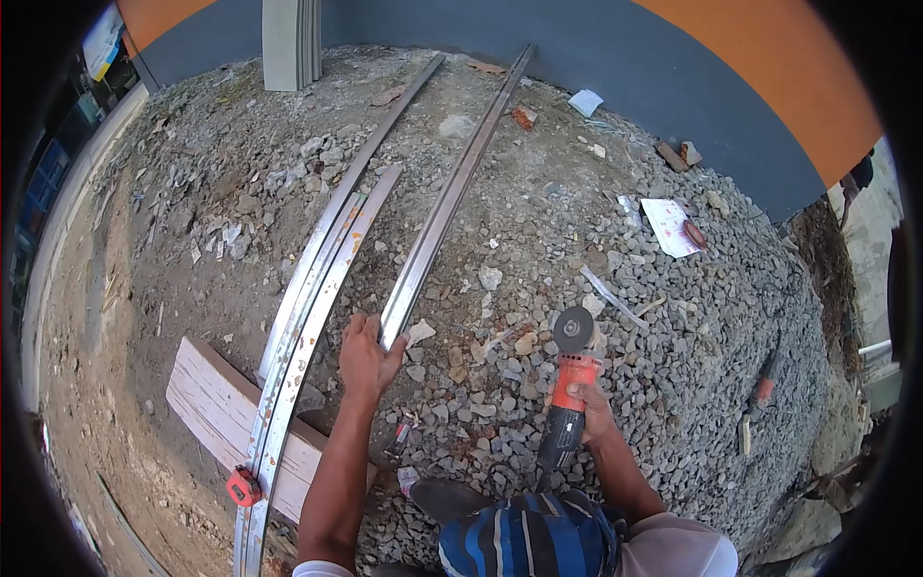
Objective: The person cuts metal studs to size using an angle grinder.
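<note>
My left hand grips the near end of a long metal channel, with the thumb on its right side and the fingers on its left. The channel runs away over the ground towards the wall. In my right hand is a red and black angle grinder, held by its body. Its dark disc points away from me, apart from the channel. Left of my left hand lie more metal strips, side by side, some with rusty spots. A red tape measure sits at their near end.
A wooden board lies under the strips. Grey gravel covers the right side. Near the grey and orange wall are a stack of panels, broken bricks and a paper sheet. A cable connector lies far right.
</note>
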